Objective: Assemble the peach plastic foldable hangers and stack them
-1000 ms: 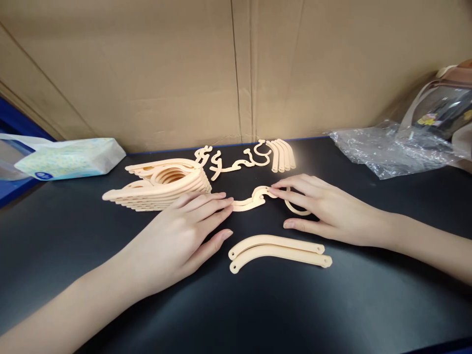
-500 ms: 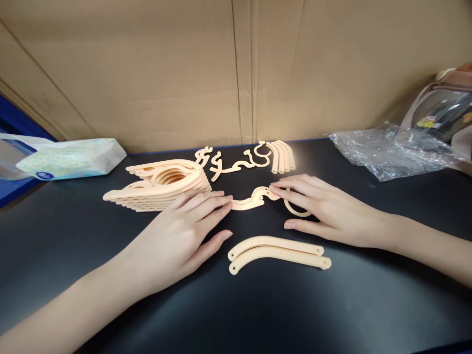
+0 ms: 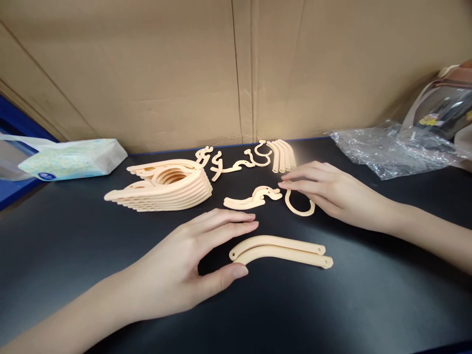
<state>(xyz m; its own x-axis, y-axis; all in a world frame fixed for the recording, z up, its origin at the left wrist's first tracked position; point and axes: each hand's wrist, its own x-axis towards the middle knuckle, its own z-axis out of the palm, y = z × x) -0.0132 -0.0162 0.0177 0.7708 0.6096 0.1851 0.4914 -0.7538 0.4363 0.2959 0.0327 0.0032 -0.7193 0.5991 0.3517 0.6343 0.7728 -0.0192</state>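
My left hand [image 3: 206,250] is open above the table, with thumb and fingers apart. Its thumb covers the left end of the nearer of two curved beige plastic bars [image 3: 283,255]; whether it touches I cannot tell. My right hand [image 3: 328,191] has its fingers stretched out, its thumb hidden, and nothing visible in it. Those fingers hover by a beige hook [image 3: 300,212], which the hand partly overlaps. Between the hands and farther back, two wavy beige pieces [image 3: 250,199], looking like folding hanger parts, lie nested side by side.
A stack of beige folding hangers [image 3: 165,194] stands at the left. Behind are loose hooks and wavy pieces [image 3: 236,167] and several upright-lying bars [image 3: 282,156]. A tissue pack [image 3: 73,160] lies far left; crumpled clear plastic [image 3: 383,152] and a clear bag [image 3: 442,115] sit right. Cardboard [image 3: 165,73] walls the back.
My left hand has left the wavy pieces and come nearer, toward the two curved bars. My right hand has lifted off them and shifted slightly right, over the hook.
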